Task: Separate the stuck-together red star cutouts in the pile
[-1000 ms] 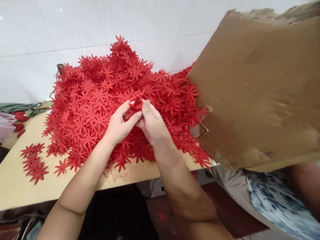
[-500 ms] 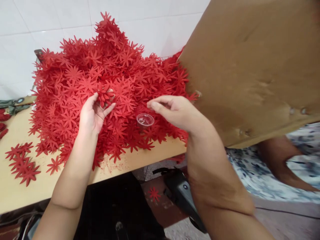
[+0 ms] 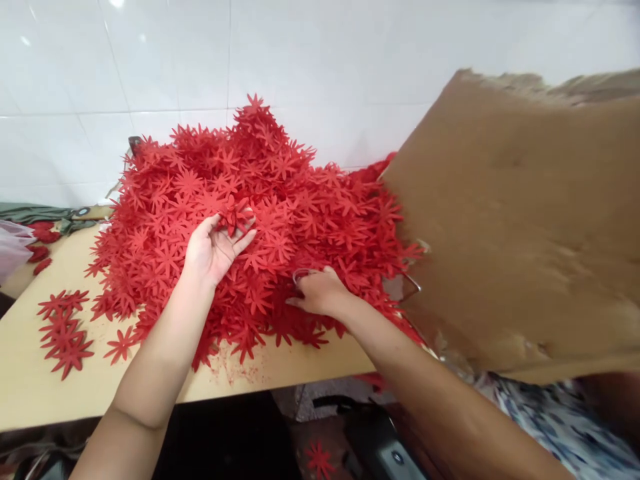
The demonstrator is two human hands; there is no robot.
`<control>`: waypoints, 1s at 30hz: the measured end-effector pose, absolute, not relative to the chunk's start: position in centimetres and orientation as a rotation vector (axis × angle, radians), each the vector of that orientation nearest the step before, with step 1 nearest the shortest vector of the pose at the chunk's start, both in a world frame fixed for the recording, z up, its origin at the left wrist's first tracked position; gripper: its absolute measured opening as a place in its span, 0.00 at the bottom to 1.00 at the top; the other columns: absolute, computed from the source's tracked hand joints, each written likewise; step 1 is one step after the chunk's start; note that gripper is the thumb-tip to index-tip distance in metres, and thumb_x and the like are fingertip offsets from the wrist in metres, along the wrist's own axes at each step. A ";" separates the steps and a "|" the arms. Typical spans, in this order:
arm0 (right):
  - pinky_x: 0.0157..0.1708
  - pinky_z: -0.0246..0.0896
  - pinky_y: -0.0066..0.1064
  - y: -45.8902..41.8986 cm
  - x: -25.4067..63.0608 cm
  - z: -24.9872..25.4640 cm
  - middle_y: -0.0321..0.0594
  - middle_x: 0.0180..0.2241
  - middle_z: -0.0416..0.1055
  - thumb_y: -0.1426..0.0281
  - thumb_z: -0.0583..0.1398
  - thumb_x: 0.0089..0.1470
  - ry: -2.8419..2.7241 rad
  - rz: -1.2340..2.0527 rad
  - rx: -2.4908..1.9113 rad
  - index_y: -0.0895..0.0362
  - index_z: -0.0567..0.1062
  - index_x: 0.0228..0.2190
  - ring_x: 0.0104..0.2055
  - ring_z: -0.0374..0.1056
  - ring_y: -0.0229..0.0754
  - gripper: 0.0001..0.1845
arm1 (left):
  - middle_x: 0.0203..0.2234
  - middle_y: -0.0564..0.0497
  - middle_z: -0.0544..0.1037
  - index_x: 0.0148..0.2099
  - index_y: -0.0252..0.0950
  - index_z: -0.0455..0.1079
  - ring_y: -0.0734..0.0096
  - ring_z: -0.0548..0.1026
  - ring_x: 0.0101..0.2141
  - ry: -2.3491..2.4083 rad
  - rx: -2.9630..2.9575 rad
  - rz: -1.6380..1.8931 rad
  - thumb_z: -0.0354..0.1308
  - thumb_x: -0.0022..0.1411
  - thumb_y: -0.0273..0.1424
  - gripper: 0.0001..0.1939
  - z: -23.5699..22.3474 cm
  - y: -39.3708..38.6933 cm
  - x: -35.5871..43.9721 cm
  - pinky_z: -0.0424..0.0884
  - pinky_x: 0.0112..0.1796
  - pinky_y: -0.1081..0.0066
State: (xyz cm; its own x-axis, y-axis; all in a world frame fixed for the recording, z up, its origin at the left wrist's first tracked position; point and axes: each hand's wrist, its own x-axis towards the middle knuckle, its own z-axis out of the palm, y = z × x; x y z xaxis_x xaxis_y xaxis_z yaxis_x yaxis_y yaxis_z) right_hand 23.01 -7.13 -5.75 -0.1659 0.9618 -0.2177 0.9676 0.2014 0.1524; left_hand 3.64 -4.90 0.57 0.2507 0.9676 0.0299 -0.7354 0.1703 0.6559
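One red layered flower (image 3: 235, 215) is held in the left hand (image 3: 214, 250), over heaped red flower cutouts (image 3: 173, 200). One clear cup (image 3: 299, 273) is set in the heap toward the front edge of the worktop (image 3: 30, 393), overlapped by the nearer, half-curled right hand (image 3: 321, 292); whether gripped cannot be told.

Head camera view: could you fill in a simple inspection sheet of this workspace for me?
Surface: pale, wood-toned tabletop, with red specks near its front edge.
Job's things: heap of thin, red, flower-shaped pieces; clear, round-rimmed cup, mostly hidden.
Clutter: loose red pieces left of the heap; one red piece on the floor.
Hands: bare left hand holds a layered red flower; bare right hand is at the cup, grip unclear.
Cables: nothing certain seen.
Surroundings: white tiled wall behind; brown, torn-edged cardboard panel at right.
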 end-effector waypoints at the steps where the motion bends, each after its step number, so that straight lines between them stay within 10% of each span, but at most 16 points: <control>1: 0.48 0.53 0.44 -7.2 23.3 -5.6 0.56 0.40 0.74 0.58 0.56 0.52 2.225 -0.032 1.819 0.63 0.75 0.36 0.49 0.67 0.56 0.21 | 0.30 0.46 0.79 0.31 0.32 0.66 0.70 0.78 0.34 0.437 0.615 1.264 0.43 0.60 0.28 0.11 0.7 -4.8 3.7 0.73 0.44 0.62; 7: 0.40 0.62 0.30 -8.7 25.2 -2.4 0.41 0.38 0.76 0.63 0.53 0.56 2.554 -0.289 1.890 0.56 0.76 0.36 0.39 0.71 0.40 0.15 | 0.29 0.45 0.79 0.34 0.30 0.67 0.69 0.77 0.33 0.427 0.600 1.227 0.43 0.60 0.27 0.12 1.0 -4.7 4.2 0.72 0.45 0.60; 15: 0.45 0.66 0.35 -9.4 20.4 2.5 0.46 0.46 0.70 0.64 0.60 0.49 3.468 -0.169 2.244 0.59 0.69 0.48 0.45 0.68 0.42 0.24 | 0.27 0.52 0.78 0.33 0.30 0.69 0.76 0.76 0.29 0.433 0.680 1.182 0.51 0.58 0.23 0.06 0.2 -6.4 5.1 0.70 0.49 0.57; 23: 0.33 0.64 0.29 -6.8 17.0 1.4 0.37 0.28 0.72 0.73 0.58 0.47 3.470 -0.655 2.325 0.59 0.71 0.27 0.29 0.67 0.35 0.03 | 0.22 0.57 0.73 0.27 0.32 0.67 0.82 0.72 0.24 0.539 0.891 1.145 0.56 0.56 0.23 0.05 -0.2 -7.2 3.9 0.75 0.37 0.69; 30: 0.31 0.63 0.28 -7.5 17.9 1.6 0.37 0.26 0.71 0.64 0.59 0.47 3.369 -0.680 2.382 0.58 0.70 0.28 0.27 0.66 0.35 0.09 | 0.18 0.58 0.70 0.25 0.31 0.65 0.84 0.70 0.20 0.597 0.893 1.203 0.58 0.54 0.24 0.07 -0.9 -7.0 3.5 0.73 0.27 0.79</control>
State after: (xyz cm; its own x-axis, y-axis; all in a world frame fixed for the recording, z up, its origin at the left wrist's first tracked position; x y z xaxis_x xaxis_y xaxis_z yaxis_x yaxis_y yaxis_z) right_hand 17.85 -7.45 1.58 -0.0174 0.8315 0.5553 0.5510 0.4714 -0.6886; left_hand 3.48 -7.05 -0.88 0.2772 0.9589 0.0609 -0.5317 0.1003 0.8410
